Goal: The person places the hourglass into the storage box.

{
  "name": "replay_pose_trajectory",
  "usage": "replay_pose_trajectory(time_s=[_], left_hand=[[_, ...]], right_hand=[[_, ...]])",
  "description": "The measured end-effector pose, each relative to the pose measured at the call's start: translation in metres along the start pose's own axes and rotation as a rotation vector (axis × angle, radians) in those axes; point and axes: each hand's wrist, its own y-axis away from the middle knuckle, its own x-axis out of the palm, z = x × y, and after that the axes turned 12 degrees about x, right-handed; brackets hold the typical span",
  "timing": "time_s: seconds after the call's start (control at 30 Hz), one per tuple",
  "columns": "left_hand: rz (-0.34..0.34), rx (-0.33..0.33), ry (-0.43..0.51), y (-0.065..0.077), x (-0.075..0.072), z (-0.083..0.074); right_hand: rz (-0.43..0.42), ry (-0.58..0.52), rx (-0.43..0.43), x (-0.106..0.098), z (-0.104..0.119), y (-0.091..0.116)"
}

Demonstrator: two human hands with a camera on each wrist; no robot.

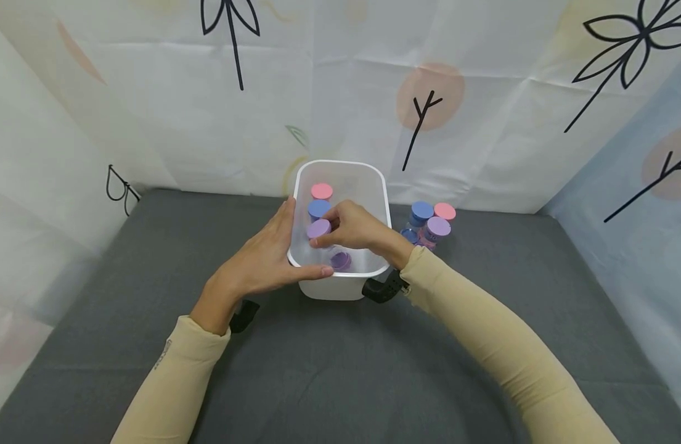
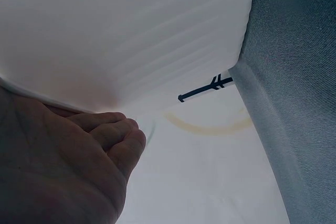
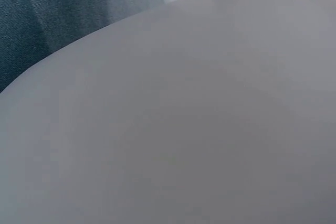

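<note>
A white plastic bin (image 1: pixel 340 287) stands on the table. My left hand (image 1: pixel 262 262) rests against its left side with fingers extended, the thumb lying along the front rim. In the left wrist view, those fingers (image 2: pixel 118 135) lie by the bin's edge. Inside the bin, my right hand (image 1: pixel 354 229) pinches a purple-capped bottle (image 1: pixel 318 229) between thumb and fingers. Behind that bottle are a blue-capped bottle (image 1: pixel 318 209) and a pink-capped bottle (image 1: pixel 322 190), in a row along the left wall. Nearer the front lies a clear item with a purple part (image 1: pixel 341 261).
Right of the bin, close to my right wrist, stand a blue-capped bottle (image 1: pixel 421 212), a pink-capped bottle (image 1: pixel 445 211) and a purple-capped bottle (image 1: pixel 437 228). Dark grey cloth (image 1: pixel 329 370) covers the table. A patterned white curtain (image 1: pixel 340 80) hangs behind it.
</note>
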Motion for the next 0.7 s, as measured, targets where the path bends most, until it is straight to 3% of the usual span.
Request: replay_pose_trajectory(time_s=[0.37, 0.7], left_hand=[[-0.02, 0.009, 0.011, 0.0, 0.0005, 0.0007], [-0.012, 0.001, 0.005, 0.0001, 0.0002, -0.0004]], right_hand=[[-0.055, 0.152, 0.026, 0.0022, 0.0027, -0.0015], [-0.021, 0.104, -0.022, 0.0031, 0.0034, -0.0011]])
